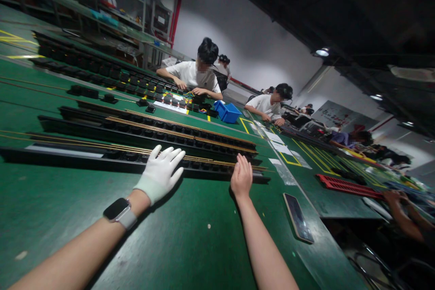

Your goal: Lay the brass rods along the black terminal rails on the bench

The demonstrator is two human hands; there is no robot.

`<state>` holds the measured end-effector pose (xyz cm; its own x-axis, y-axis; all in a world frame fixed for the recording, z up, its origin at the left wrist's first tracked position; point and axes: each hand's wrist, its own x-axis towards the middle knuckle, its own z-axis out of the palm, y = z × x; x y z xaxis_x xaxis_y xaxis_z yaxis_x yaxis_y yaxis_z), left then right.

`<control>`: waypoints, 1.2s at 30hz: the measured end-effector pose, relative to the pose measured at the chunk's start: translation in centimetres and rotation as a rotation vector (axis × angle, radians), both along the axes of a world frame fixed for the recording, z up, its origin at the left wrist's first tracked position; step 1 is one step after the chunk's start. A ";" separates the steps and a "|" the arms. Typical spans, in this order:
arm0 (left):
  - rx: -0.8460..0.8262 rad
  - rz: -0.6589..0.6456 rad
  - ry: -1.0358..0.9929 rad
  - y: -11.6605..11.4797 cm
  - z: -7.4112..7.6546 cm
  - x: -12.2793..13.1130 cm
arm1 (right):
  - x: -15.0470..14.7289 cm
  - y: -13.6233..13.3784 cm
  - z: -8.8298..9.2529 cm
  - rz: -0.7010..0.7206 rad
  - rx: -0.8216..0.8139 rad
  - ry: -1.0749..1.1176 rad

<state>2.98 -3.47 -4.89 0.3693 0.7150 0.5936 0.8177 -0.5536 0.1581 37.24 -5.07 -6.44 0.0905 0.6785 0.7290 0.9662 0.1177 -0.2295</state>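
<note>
My left hand (161, 174), in a white glove with a watch at the wrist, lies palm down with fingers spread over the nearest long black channel (200, 173). Thin brass-coloured rods (125, 147) run lengthwise along that channel, and the fingertips reach them. Near the channel's right end is my bare right hand (242, 176), its fingers stretched out side by side and slightly bent at its edge. Whether it touches the rods is unclear. Behind lie more black channels (68, 126) with dark blocks inside and further rods (163, 129) on top.
A phone (299, 217) lies to the right on the green table (197, 253). Farther back are a blue bin (227, 112), a plastic bag (283, 172), and small black parts (84, 92). At right is a red slotted strip (346, 186) near another person's hands (396, 199). Co-workers (193, 77) sit opposite.
</note>
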 end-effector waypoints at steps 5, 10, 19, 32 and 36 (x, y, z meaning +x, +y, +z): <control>-0.003 -0.010 -0.015 0.0 0.0 0.0 | 0.0 0.0 -0.1 0.000 -0.032 -0.016; -0.003 -0.009 -0.019 0.1 -0.1 0.0 | 0.0 0.1 -0.2 -0.007 -0.025 -0.036; -0.011 -0.019 -0.041 0.1 -0.1 0.0 | 0.2 0.1 -0.1 -0.008 -0.024 -0.056; -0.017 -0.004 -0.017 0.0 0.1 0.0 | 0.0 0.0 0.0 0.015 -0.024 -0.013; -0.019 -0.010 -0.028 0.0 0.1 0.0 | -0.2 -0.2 0.2 0.025 -0.007 -0.003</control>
